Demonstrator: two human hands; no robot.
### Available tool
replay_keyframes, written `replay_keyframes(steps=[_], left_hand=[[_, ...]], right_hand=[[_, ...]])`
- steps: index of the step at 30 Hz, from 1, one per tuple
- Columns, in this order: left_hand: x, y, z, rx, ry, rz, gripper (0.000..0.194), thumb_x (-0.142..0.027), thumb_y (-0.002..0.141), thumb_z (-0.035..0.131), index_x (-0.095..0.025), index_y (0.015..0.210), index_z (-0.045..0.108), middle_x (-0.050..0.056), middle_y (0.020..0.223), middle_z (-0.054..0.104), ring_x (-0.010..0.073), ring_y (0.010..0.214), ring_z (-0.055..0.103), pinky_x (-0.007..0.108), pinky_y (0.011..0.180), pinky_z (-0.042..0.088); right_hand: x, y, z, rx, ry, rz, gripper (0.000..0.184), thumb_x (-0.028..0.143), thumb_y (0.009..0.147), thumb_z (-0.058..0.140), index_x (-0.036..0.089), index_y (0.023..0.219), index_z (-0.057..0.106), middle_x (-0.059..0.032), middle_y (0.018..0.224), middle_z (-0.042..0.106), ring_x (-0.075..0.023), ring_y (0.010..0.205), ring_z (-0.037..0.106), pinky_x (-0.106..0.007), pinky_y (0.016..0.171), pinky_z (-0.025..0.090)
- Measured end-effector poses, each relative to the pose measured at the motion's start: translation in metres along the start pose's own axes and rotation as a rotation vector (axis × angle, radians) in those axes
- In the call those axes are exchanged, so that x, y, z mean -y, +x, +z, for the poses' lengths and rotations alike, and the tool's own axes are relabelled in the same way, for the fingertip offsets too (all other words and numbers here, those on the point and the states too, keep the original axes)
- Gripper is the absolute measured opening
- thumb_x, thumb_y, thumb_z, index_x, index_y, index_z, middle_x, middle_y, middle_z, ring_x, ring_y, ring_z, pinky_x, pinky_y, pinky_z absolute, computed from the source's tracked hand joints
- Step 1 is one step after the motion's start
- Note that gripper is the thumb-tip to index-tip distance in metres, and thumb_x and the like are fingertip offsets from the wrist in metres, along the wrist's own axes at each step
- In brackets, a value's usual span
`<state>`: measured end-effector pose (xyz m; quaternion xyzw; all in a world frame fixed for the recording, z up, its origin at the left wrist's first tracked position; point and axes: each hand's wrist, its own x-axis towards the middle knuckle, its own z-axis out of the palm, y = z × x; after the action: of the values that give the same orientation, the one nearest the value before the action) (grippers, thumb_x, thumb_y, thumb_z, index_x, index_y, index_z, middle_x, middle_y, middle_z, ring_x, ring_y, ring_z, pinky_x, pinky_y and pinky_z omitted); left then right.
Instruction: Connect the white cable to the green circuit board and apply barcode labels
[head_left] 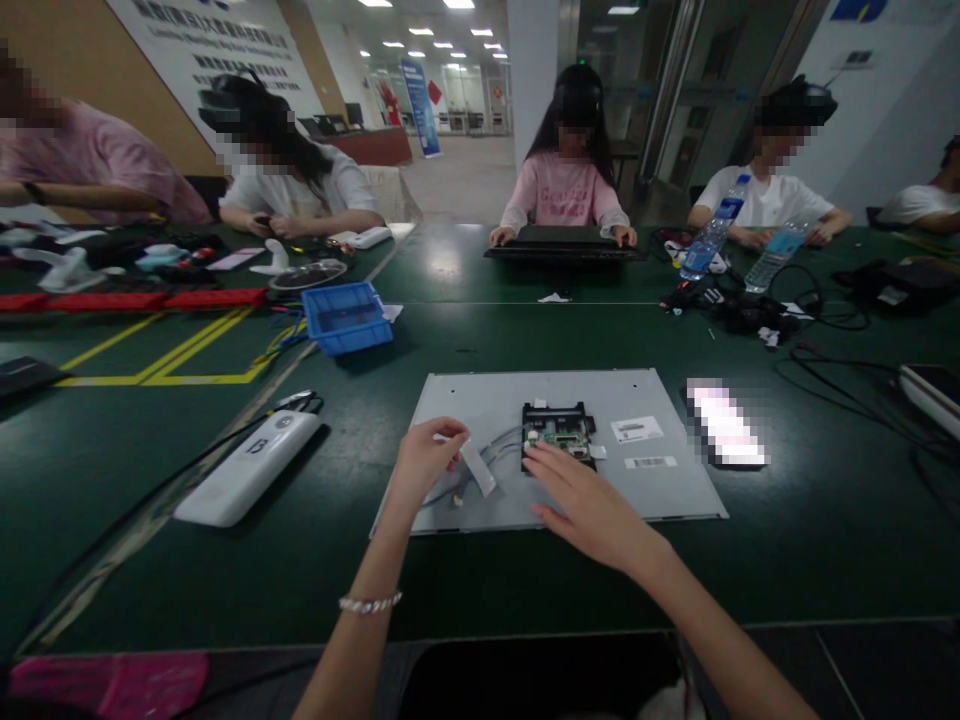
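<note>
A flat grey metal panel (480,395) lies on the green table in front of me. Near its middle sits a black frame (559,412) with a green circuit board (574,440) in it. Grey cables (504,440) run left from the board and end in a small loose connector. My left hand (426,460) is closed in a pinch on the top end of a whitish strip of tape (478,470), which hangs over the cables. With fingers stretched out, my right hand (589,500) rests at the lower left of the board, partly covering it.
A lit phone (726,422) lies right of the panel, and a white power bank (251,468) with a cable lies left. Further off are a blue basket (349,318), two bottles (712,230) and tangled black cables (739,305). Across the table, a person holds a dark panel (566,245).
</note>
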<state>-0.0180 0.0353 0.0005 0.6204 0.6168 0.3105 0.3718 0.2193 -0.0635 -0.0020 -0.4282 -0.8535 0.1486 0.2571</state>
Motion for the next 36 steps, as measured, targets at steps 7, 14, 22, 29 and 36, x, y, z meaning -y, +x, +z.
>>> replay_keyframes(steps=[7, 14, 22, 29, 36], left_hand=[[0.011, -0.008, 0.013, -0.015, 0.041, -0.038, 0.021, -0.033, 0.072, 0.054, -0.016, 0.084, 0.060, 0.003, 0.077, 0.063, 0.0116, 0.047, 0.057, 0.022, 0.042, 0.044], [0.012, -0.015, 0.012, -0.189, 0.224, 0.163, 0.027, -0.031, 0.080, 0.049, -0.017, 0.102, 0.057, 0.007, 0.105, 0.057, 0.0114, 0.059, 0.060, 0.026, 0.055, 0.052], [0.001, -0.060, 0.016, -0.127, 0.541, 0.443, 0.025, -0.023, 0.090, 0.037, -0.018, 0.104, 0.058, 0.007, 0.106, 0.059, 0.0199, 0.098, 0.058, 0.035, 0.090, 0.046], [0.019, -0.075, 0.033, -0.021, 0.755, 0.507, 0.040, -0.026, 0.093, 0.033, -0.015, 0.128, 0.046, 0.011, 0.134, 0.049, 0.0223, 0.125, 0.045, 0.043, 0.106, 0.032], [0.025, -0.078, 0.040, -0.027, 0.870, 0.517, 0.043, -0.023, 0.092, 0.030, -0.015, 0.131, 0.046, 0.013, 0.139, 0.044, 0.0233, 0.128, 0.041, 0.044, 0.106, 0.032]], right_hand=[[0.021, 0.016, 0.025, 0.139, -0.021, -0.140, 0.065, 0.040, 0.086, 0.051, 0.008, 0.139, 0.032, -0.0160, 0.143, 0.036, -0.0247, 0.135, 0.026, -0.041, 0.110, 0.029], [0.025, 0.019, 0.038, 0.135, -0.061, -0.130, 0.064, 0.039, 0.086, 0.052, 0.007, 0.138, 0.032, -0.0167, 0.143, 0.036, -0.0258, 0.135, 0.027, -0.041, 0.110, 0.028], [0.025, 0.009, 0.051, 0.121, -0.077, -0.108, 0.066, 0.041, 0.083, 0.055, 0.006, 0.135, 0.036, -0.0179, 0.142, 0.038, -0.0263, 0.134, 0.030, -0.041, 0.109, 0.029], [0.025, 0.009, 0.057, 0.097, -0.072, -0.068, 0.070, 0.046, 0.082, 0.055, 0.003, 0.135, 0.036, -0.0213, 0.142, 0.037, -0.0267, 0.133, 0.031, -0.040, 0.110, 0.028], [0.028, 0.008, 0.054, 0.109, -0.046, -0.029, 0.067, 0.047, 0.082, 0.054, 0.005, 0.132, 0.041, -0.0197, 0.140, 0.040, -0.0260, 0.133, 0.032, -0.040, 0.110, 0.028]])
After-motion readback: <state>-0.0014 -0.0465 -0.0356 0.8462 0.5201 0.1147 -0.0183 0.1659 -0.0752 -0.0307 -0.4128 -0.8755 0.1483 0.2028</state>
